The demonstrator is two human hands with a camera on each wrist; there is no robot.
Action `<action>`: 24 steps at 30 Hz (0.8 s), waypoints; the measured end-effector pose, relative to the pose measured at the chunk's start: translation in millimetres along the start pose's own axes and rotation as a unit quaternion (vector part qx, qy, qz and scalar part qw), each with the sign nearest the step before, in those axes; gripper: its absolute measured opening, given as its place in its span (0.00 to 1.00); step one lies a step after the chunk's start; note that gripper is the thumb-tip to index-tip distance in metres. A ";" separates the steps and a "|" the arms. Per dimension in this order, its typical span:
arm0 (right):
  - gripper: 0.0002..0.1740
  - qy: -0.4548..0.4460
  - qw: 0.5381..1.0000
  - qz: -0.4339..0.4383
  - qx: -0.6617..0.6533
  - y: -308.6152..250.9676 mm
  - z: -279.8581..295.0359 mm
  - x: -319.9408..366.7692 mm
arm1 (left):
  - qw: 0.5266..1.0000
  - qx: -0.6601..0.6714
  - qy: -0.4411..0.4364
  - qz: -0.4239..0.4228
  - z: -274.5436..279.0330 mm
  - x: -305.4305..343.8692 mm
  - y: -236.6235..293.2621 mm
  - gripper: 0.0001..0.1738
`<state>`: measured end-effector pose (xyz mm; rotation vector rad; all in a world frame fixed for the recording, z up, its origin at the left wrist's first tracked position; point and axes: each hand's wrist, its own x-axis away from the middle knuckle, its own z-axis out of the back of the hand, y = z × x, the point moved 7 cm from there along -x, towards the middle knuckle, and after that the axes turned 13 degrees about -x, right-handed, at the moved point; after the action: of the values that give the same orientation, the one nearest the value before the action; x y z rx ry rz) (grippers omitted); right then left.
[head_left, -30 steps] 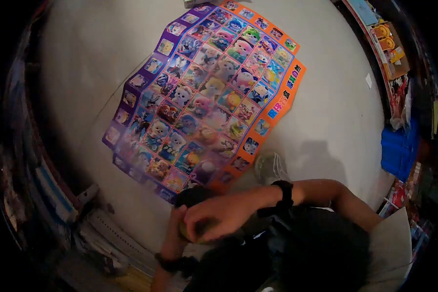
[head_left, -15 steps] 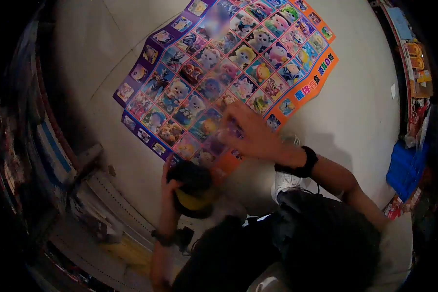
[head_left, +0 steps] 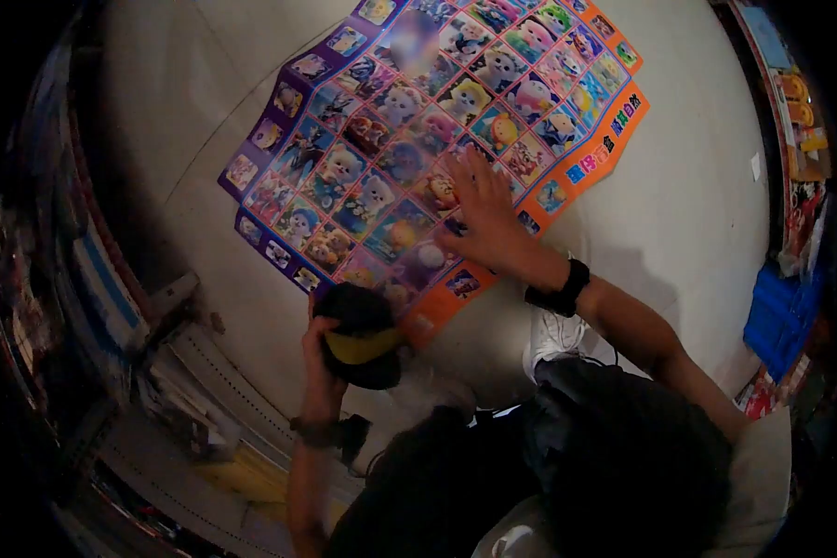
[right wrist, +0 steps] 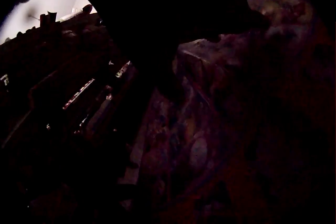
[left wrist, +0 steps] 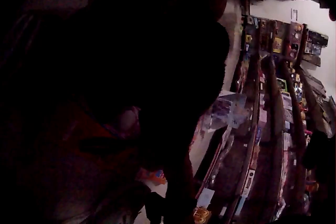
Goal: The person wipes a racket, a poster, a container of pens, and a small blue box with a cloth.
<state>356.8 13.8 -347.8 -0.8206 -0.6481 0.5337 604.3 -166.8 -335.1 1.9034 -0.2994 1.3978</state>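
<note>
A large poster (head_left: 405, 163) of square cartoon-animal pictures, bordered in purple and orange, lies across the floor in the head view. My right hand (head_left: 493, 223) is over its lower right part, fingers spread and palm down. At the poster's near corner, my left hand (head_left: 321, 358) grips a rounded black thing with a yellow band (head_left: 363, 346); its exact kind I cannot tell. Thumb and fingers lie along its left side. Both wrist views are very dark, with the hands as black shapes and patches of the poster (right wrist: 199, 150) faintly lit.
Shelves with goods line the left (head_left: 112, 288) and right sides. A blue basket (head_left: 781, 321) stands at the right. Below the right forearm is a white shoe (head_left: 556, 335), beside dark-clothed knees (head_left: 623, 446). A perforated metal shelf base (head_left: 223, 400) runs along the lower left.
My right hand has left the black and yellow thing beside the left hand and moved forward onto the poster, its fingers spreading. The left hand keeps its hold. The head view has shifted.
</note>
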 end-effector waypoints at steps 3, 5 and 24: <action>0.59 -0.001 1.000 0.000 0.006 3.4 -2.4 -2.0 | 1.000 0.006 0.008 0.015 1.4 0.6 -2.2 0.29; 0.60 0.016 1.000 0.009 0.013 2.0 -0.1 -2.0 | 1.000 0.008 0.005 0.022 1.4 2.3 -3.2 0.29; 0.55 0.019 0.999 -0.006 0.034 9.9 -3.0 -4.9 | 1.000 0.012 -0.008 0.021 6.7 -3.5 -11.9 0.28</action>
<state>353.8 14.8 -358.8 -0.7607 -0.5959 0.5245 614.7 -163.9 -344.1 1.9402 -0.3335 1.4196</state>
